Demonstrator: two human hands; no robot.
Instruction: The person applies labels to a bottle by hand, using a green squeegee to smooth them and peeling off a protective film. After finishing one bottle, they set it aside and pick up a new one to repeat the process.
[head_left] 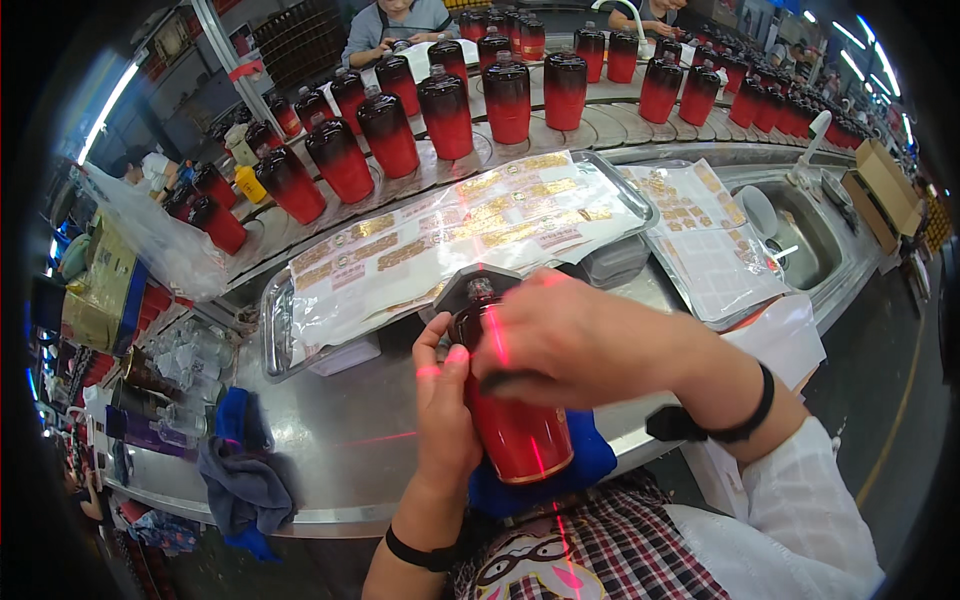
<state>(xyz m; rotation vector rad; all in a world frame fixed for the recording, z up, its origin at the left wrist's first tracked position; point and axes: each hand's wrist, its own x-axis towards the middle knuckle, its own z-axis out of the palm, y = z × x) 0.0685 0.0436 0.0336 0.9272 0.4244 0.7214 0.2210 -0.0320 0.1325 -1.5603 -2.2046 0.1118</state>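
Observation:
A glass bottle [520, 435], black at the neck and fading to glossy red below, stands tilted in front of me over a blue cloth [598, 452]. My left hand [445, 405] grips its left side, thumb and fingers around the upper body. Across the bottle's front reaches my right hand [570, 335], its fingers closed around a dark, narrow piece [515, 380] against the red surface; what kind of tool it is stays unclear. Behind the bottle neck lies a dark angular stand [450, 295]. Red laser lines cross the bottle and both hands.
A metal tray [276, 335] bears sheets of gold decals [450, 235]. More decal sheets [700, 215] lie by a steel sink [815, 235]. Beyond, red-black bottles [508, 100] line a curved conveyor [480, 165]. A grey cloth [240, 485] hangs at the left edge. Co-workers sit opposite.

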